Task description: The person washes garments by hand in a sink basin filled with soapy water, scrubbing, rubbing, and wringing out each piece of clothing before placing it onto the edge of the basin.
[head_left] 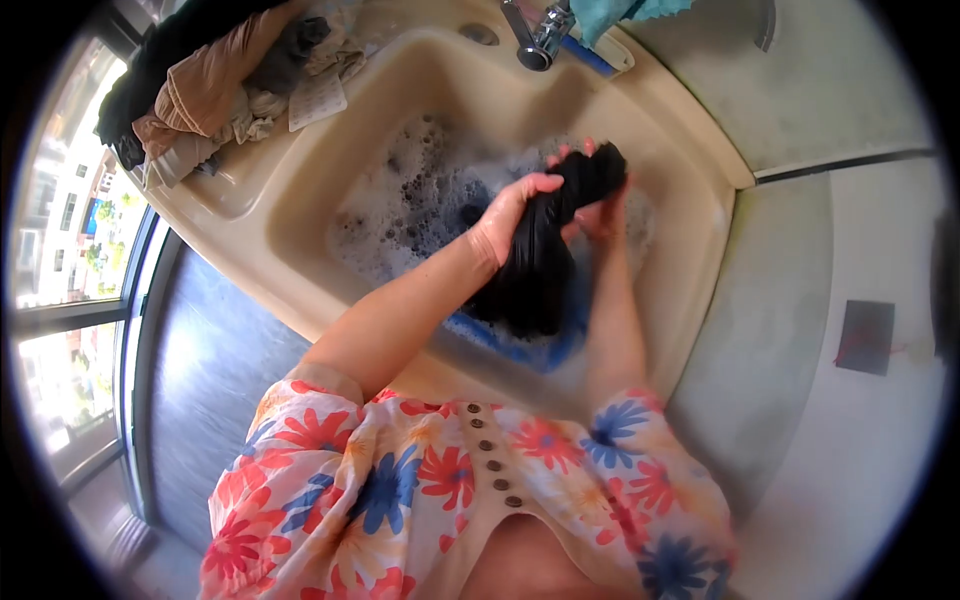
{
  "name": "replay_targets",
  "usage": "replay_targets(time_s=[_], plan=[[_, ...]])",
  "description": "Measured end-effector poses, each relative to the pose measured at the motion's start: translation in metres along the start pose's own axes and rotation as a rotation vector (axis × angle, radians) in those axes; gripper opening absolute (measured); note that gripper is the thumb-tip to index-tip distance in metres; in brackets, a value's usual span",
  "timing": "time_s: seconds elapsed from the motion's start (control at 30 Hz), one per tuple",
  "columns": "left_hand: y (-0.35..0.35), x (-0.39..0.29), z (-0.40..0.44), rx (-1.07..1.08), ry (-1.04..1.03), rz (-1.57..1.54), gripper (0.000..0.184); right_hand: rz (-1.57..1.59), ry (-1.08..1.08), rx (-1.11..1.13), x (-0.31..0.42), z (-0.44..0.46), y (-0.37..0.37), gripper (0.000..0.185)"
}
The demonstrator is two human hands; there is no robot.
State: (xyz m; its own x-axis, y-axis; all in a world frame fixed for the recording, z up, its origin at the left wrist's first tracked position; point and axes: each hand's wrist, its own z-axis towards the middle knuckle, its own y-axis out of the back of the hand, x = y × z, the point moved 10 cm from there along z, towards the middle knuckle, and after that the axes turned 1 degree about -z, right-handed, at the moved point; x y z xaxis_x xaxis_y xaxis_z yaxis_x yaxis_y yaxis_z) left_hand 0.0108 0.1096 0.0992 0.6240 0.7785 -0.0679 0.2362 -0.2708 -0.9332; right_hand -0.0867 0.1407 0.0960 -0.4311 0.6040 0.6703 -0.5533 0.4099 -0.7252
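A dark, wet black cloth garment point(545, 245) is bunched between my two hands above the soapy water point(415, 190) in the sink. My left hand point(505, 215) is closed around its upper part, with the thumb on top. At the right end of the bunch, my right hand point(603, 215) grips the cloth, its fingers partly hidden behind it. The lower folds hang down to the water. Below them a blue thing point(530, 350) shows at the near side of the basin; its kind is unclear.
The beige sink point(300, 215) has a metal tap point(540, 50) at the back, with a turquoise cloth point(640, 8) beside it. A blue-and-white brush-like item point(600, 55) lies on the rim. Piled clothes point(215, 85) sit on the left ledge. A window point(70, 260) is at left, a wall point(800, 90) at right.
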Motion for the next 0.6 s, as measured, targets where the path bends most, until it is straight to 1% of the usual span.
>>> replay_targets(time_s=[0.07,0.1,0.17,0.2,0.23,0.33,0.37,0.4,0.47,0.5,0.53,0.57,0.6], plan=[[-0.02,0.015,-0.008,0.138,0.051,-0.067,0.035,0.265,0.104,0.218,0.003,0.013,-0.037,0.083],[-0.02,0.022,-0.006,0.184,0.092,-0.055,0.038,0.288,0.224,0.136,0.024,0.018,-0.053,0.065],[-0.023,0.025,-0.008,0.194,0.101,0.01,0.039,0.379,0.273,0.326,0.051,0.022,-0.058,0.048],[-0.029,0.025,-0.011,0.207,0.101,0.041,0.039,0.319,0.232,0.211,0.057,0.025,-0.062,0.035],[-0.031,0.021,-0.013,0.158,0.059,0.184,0.034,0.261,0.183,0.1,0.062,0.027,-0.066,0.022],[-0.026,-0.006,-0.019,-0.118,-0.108,0.697,0.029,-0.137,-0.17,-0.404,0.026,0.022,-0.02,0.02],[-0.021,-0.01,-0.012,-0.109,-0.2,0.819,0.028,-0.409,-0.168,-0.586,0.023,0.016,-0.023,0.016],[0.0,-0.011,-0.001,-0.178,-0.226,0.954,0.03,-0.506,-0.222,-0.586,0.008,0.018,0.004,0.007],[0.032,-0.014,0.013,-0.324,-0.275,1.228,0.036,-0.844,-0.267,-0.419,-0.003,0.022,0.005,0.009],[0.024,-0.018,0.0,-0.398,-0.287,1.377,0.048,-1.035,-0.25,-0.467,-0.003,0.023,0.02,0.01],[0.03,-0.017,0.001,-0.457,-0.278,1.454,0.052,-1.226,-0.232,-0.518,-0.005,0.022,0.036,0.012],[0.034,-0.016,0.002,-0.512,-0.267,1.532,0.056,-1.418,-0.212,-0.572,-0.001,0.018,0.035,0.014],[0.036,-0.017,0.003,-0.569,-0.263,1.611,0.06,-1.533,-0.194,-0.6,0.003,0.017,0.034,0.016]])
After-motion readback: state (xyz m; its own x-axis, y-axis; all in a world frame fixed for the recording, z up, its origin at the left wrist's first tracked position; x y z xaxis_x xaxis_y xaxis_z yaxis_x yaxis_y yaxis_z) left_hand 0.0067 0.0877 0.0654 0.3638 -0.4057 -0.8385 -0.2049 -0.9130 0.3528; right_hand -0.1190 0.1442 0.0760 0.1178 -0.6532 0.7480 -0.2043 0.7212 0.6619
